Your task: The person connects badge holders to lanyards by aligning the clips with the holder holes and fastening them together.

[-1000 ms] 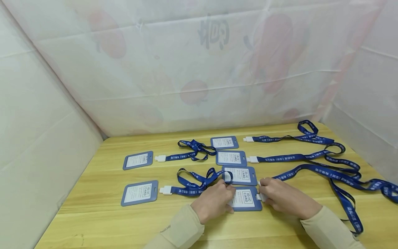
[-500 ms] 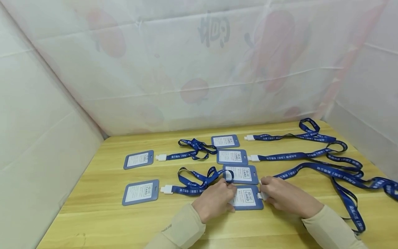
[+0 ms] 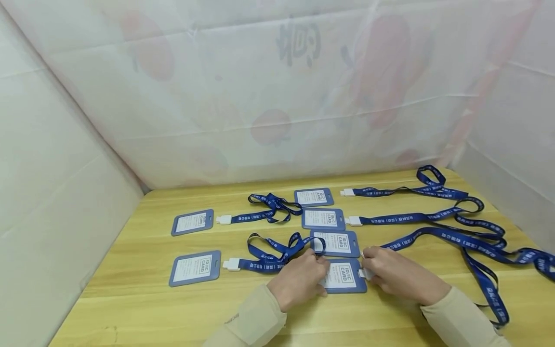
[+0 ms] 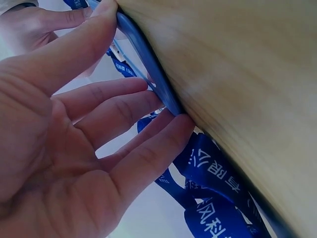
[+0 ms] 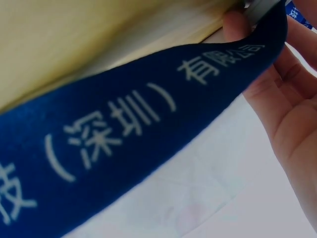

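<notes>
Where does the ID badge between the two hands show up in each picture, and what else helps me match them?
Head: the ID badge sits low, right of center, between left hand and right hand.
Left wrist: top, left of center; its blue edge slants down to the fingertips.
Right wrist: I can't make it out.
Shared landmark: the right hand, upper left in left wrist, right side in right wrist.

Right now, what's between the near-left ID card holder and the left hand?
Head view: a white clip, then its blue lanyard, between that ID card holder and the left hand.
</notes>
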A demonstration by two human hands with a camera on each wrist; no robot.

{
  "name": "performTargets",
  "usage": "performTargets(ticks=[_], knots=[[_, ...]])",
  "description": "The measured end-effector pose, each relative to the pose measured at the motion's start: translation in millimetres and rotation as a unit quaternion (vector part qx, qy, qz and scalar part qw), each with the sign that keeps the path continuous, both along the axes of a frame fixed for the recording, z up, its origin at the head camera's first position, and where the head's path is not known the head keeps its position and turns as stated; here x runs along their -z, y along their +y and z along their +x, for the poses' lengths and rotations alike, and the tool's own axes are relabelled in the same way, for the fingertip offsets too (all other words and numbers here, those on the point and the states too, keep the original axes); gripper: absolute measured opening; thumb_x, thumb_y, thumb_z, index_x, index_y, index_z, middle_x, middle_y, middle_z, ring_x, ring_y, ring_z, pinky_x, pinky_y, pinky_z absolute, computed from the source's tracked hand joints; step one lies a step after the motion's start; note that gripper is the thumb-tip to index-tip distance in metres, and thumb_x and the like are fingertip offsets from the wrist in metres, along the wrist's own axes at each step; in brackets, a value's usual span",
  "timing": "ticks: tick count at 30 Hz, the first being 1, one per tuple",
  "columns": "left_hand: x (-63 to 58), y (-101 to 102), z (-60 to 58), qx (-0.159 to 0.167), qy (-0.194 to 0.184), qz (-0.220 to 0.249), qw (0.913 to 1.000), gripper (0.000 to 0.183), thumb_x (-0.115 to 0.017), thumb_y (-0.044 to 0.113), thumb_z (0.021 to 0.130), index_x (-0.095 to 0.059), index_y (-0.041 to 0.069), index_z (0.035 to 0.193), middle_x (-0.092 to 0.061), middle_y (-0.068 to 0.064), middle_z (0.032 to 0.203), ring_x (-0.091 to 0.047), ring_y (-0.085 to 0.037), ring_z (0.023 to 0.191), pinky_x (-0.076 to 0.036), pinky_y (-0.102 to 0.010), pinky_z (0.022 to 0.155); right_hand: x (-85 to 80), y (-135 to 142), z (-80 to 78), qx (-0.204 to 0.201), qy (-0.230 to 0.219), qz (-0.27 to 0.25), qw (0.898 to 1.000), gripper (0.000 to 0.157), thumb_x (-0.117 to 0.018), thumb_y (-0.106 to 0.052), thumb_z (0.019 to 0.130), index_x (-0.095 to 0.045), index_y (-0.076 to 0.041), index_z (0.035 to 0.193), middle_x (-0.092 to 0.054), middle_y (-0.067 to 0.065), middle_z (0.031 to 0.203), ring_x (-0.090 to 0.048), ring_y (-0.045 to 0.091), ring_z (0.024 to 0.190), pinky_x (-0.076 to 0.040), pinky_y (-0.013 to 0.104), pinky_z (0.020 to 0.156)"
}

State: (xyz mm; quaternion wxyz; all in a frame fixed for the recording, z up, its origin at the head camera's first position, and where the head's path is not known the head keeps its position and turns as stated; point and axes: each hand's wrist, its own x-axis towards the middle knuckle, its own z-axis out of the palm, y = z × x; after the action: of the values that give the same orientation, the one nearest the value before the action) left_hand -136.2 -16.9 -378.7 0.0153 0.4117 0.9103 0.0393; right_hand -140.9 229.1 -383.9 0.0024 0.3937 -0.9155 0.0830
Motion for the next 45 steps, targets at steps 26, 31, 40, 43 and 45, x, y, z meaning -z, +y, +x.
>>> performTargets(ticks=[26, 31, 40, 43, 45], knots=[[0.2, -2, -1.0, -0.011, -0.015, 0.008, 0.9998, 0.055, -0.085, 0.037, 0.078, -0.072, 0.008, 0.123, -0.072, -0.003, 0.113, -0.057, -0.014, 0.094, -0.051, -0.019, 0.085, -1.7, -6, 4.2, 0.012, 0.012, 0.012, 1.0, 0.025, -0.086, -0.001, 0.077, -0.077, 0.002, 0.1, -0.068, 0.009, 0.093, -0.063, 0.015, 0.077, -0.058, 0.027, 0.067], [-0.4, -2, -1.6, -0.023, -0.034, 0.026, 0.9988, 0.056, -0.088, 0.034, 0.075, -0.072, 0.007, 0.122, -0.072, -0.006, 0.109, -0.059, -0.014, 0.093, -0.053, -0.018, 0.082, -0.7, -1, 2.6, 0.017, -0.014, 0.003, 1.0, 0.026, -0.087, -0.003, 0.076, -0.077, 0.0, 0.101, -0.066, 0.006, 0.094, -0.061, 0.012, 0.078, -0.059, 0.029, 0.069], [-1.1, 0, -5.0, -0.03, -0.053, 0.037, 0.9975, 0.056, -0.09, 0.032, 0.073, -0.073, 0.006, 0.12, -0.071, -0.007, 0.103, -0.058, -0.012, 0.088, -0.053, -0.017, 0.076, -1.5, 7, -0.6, 0.034, -0.062, -0.005, 0.997, 0.022, -0.087, -0.006, 0.078, -0.077, -0.006, 0.097, -0.059, -0.005, 0.089, -0.05, 0.005, 0.073, -0.055, 0.028, 0.064], [-2.0, -1, -4.3, -0.032, -0.056, 0.038, 0.9972, 0.058, -0.091, 0.032, 0.073, -0.072, 0.006, 0.121, -0.072, -0.007, 0.105, -0.059, -0.012, 0.089, -0.053, -0.017, 0.077, -1.6, 7, -0.7, 0.037, -0.067, -0.005, 0.997, 0.021, -0.087, -0.008, 0.078, -0.077, -0.008, 0.096, -0.059, -0.005, 0.09, -0.05, 0.005, 0.074, -0.055, 0.03, 0.065], [-2.4, -2, -3.8, -0.035, -0.058, 0.038, 0.997, 0.058, -0.091, 0.032, 0.072, -0.072, 0.006, 0.122, -0.072, -0.008, 0.107, -0.061, -0.013, 0.092, -0.054, -0.018, 0.078, -1.5, 7, -1.0, 0.037, -0.066, -0.006, 0.997, 0.021, -0.087, -0.008, 0.078, -0.077, -0.009, 0.096, -0.059, -0.005, 0.091, -0.05, 0.006, 0.075, -0.055, 0.03, 0.066]])
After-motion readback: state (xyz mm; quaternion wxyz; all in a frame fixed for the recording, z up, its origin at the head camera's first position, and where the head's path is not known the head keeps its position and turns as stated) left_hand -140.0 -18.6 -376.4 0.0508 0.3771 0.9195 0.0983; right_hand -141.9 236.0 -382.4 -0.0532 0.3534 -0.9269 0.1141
